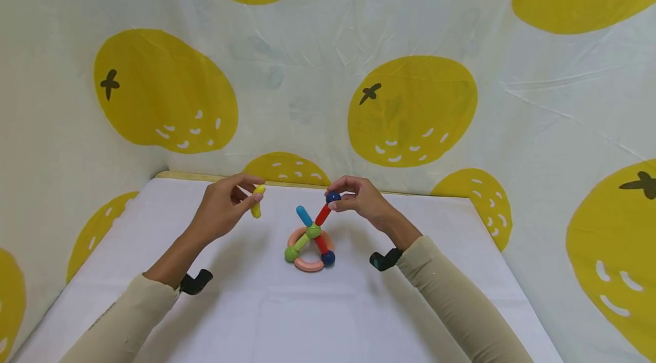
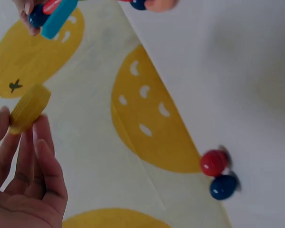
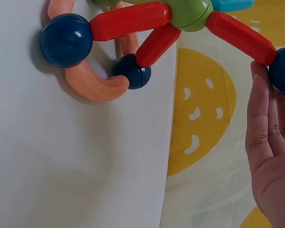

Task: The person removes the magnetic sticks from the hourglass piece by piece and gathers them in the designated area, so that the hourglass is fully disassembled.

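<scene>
My left hand (image 1: 217, 206) pinches a short ribbed yellow magnetic stick (image 1: 255, 210) between thumb and fingers, held above the table, left of the magnetic ball-and-stick model. With thumb and fingertips, my right hand (image 1: 368, 203) grips a dark blue ball (image 1: 333, 197) at the upper end of a red stick (image 1: 323, 215). That stick slopes down to a green ball (image 1: 313, 231) at the model's top. From the same ball a light blue stick (image 1: 303, 215) points up with its far end free. Further sticks run down to a base ring of curved salmon-coloured pieces (image 1: 309, 266) joined by balls.
A red ball (image 2: 213, 162) and a blue ball (image 2: 223, 186) lie side by side near the table's edge in the left wrist view. The white-covered table (image 1: 318, 317) meets a hanging cloth (image 1: 292, 89) printed with yellow fruit behind and at both sides.
</scene>
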### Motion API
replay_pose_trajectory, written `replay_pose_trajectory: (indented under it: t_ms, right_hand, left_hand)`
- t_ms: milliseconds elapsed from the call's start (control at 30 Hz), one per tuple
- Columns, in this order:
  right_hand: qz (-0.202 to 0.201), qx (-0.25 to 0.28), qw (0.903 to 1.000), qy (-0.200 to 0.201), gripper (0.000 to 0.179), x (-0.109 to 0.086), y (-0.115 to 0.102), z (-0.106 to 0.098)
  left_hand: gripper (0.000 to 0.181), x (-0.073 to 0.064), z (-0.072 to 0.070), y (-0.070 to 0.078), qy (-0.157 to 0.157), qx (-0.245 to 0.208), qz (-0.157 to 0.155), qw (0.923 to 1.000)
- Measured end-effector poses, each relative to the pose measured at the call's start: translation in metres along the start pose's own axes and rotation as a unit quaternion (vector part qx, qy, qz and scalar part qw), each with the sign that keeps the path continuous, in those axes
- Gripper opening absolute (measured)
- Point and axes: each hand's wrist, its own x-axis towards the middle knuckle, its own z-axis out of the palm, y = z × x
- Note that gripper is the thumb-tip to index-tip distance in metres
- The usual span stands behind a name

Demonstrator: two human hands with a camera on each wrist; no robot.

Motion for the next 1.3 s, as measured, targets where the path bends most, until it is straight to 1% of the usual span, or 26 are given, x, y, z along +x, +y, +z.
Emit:
replay_pose_trajectory:
  t_ms: [200, 300, 400, 500, 567, 633, 767, 867, 1033, 1100, 1200, 1300]
  right_hand:
    - [-0.003, -0.001, 1.0, -0.002, 0.031, 0.002, 0.001, 0.0]
    - [-0.002, 0.001, 1.0, -0.001, 0.032, 0.002, 0.001, 0.001]
    - [0.001, 0.007, 1.0, 0.002, 0.033, 0.001, 0.001, 0.002]
    - [0.003, 0.012, 0.9999, 0.001, 0.035, -0.001, 0.001, 0.002]
    - [0.002, 0.014, 0.9999, -0.001, 0.037, -0.001, 0.002, 0.002]
    - [-0.001, 0.017, 0.9999, -0.003, 0.038, -0.002, 0.003, 0.002]
    - [-0.006, 0.02, 0.9998, -0.004, 0.039, -0.002, 0.005, 0.002]
    - [-0.006, 0.019, 0.9998, -0.004, 0.04, -0.003, 0.004, 0.002]
    - [-0.008, 0.019, 0.9997, -0.008, 0.042, -0.003, 0.005, 0.002]
    - [-0.012, 0.024, 0.9996, -0.01, 0.043, -0.004, 0.005, 0.002]
    - [-0.013, 0.035, 0.9993, -0.007, 0.045, -0.004, 0.007, 0.003]
    - [-0.014, 0.047, 0.9988, 0.0, 0.045, -0.003, 0.009, 0.005]
  left_hand:
    - [0.025, -0.025, -0.024, -0.025, -0.071, 0.018, -0.013, 0.9972]
    - [0.024, -0.038, -0.035, -0.037, -0.107, 0.013, -0.036, 0.9935]
    - [0.024, -0.049, -0.045, -0.049, -0.153, -0.003, -0.066, 0.986]
    - [0.025, -0.061, -0.051, -0.063, -0.199, -0.02, -0.096, 0.9751]
    - [0.025, -0.069, -0.053, -0.073, -0.222, -0.024, -0.109, 0.9685]
    - [0.025, -0.076, -0.055, -0.082, -0.24, -0.018, -0.113, 0.964]
    - [0.022, -0.089, -0.056, -0.096, -0.259, 0.007, -0.117, 0.9588]
    - [0.021, -0.094, -0.055, -0.1, -0.261, 0.024, -0.135, 0.9555]
    - [0.02, -0.096, -0.052, -0.099, -0.258, 0.05, -0.163, 0.9509]
    - [0.019, -0.096, -0.051, -0.099, -0.256, 0.061, -0.165, 0.9506]
    - [0.016, -0.097, -0.05, -0.098, -0.256, 0.079, -0.158, 0.9506]
    - [0.014, -0.097, -0.048, -0.097, -0.255, 0.098, -0.158, 0.9491]
